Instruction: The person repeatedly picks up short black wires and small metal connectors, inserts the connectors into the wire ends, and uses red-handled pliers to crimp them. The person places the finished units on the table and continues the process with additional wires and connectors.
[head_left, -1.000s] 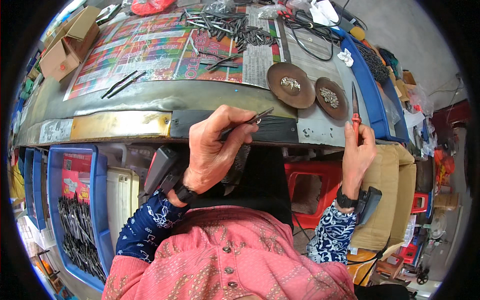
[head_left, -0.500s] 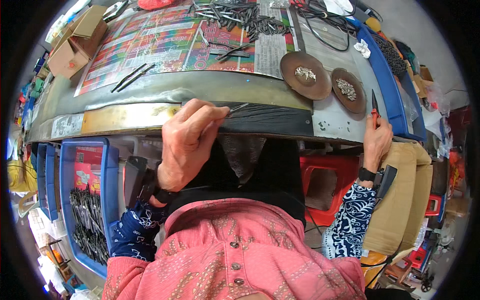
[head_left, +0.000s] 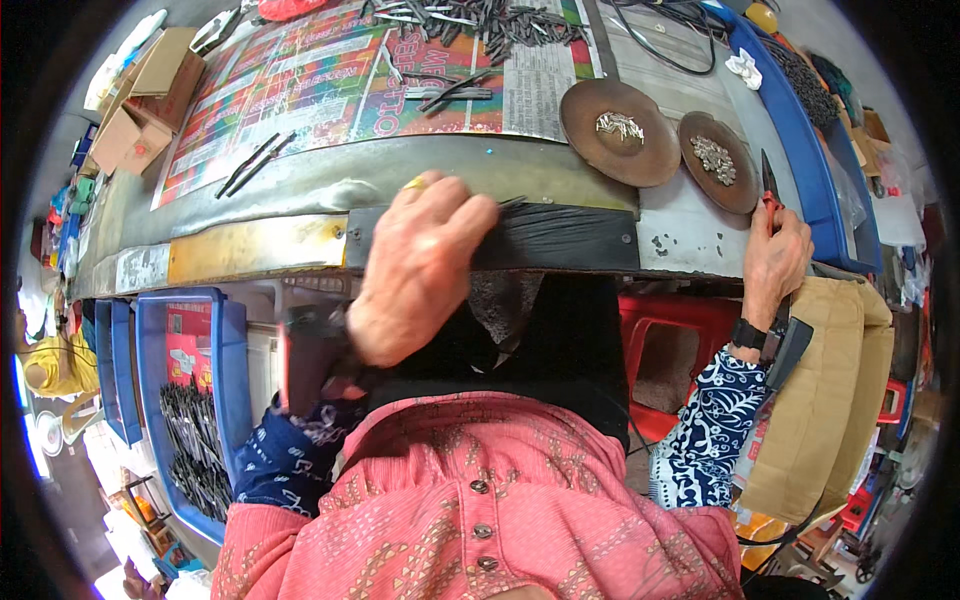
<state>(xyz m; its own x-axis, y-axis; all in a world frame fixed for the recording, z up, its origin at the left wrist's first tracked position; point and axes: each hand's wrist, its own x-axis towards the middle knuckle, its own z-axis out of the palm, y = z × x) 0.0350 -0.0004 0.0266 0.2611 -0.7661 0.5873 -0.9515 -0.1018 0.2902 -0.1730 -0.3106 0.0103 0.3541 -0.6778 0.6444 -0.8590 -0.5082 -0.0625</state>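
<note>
My left hand (head_left: 425,265) is blurred, its fingers closed together over the black strip (head_left: 570,238) along the table's front edge. A short dark tip shows past the fingertips; what they pinch cannot be made out. At the right, my right hand (head_left: 778,255) is closed on a red-handled tool (head_left: 770,196) with a dark pointed end aimed away from me. Just left of that tool lies a brown dish (head_left: 735,180) of small silvery pieces (head_left: 713,160). A larger brown dish (head_left: 640,165) beside it holds slim shiny metal bits (head_left: 620,128).
Thin black pieces (head_left: 500,30) are heaped at the back, and two dark strips (head_left: 255,165) lie left. Blue bins (head_left: 235,370) flank me, one full of black parts (head_left: 190,440). A cardboard box (head_left: 150,100) stands far left; a red stool (head_left: 640,320) is under the table.
My left hand has shifted slightly right and turned; the thin shiny strip at its fingertips no longer shows. My right hand keeps hold of the red-handled tool. The whole view has shifted a little.
</note>
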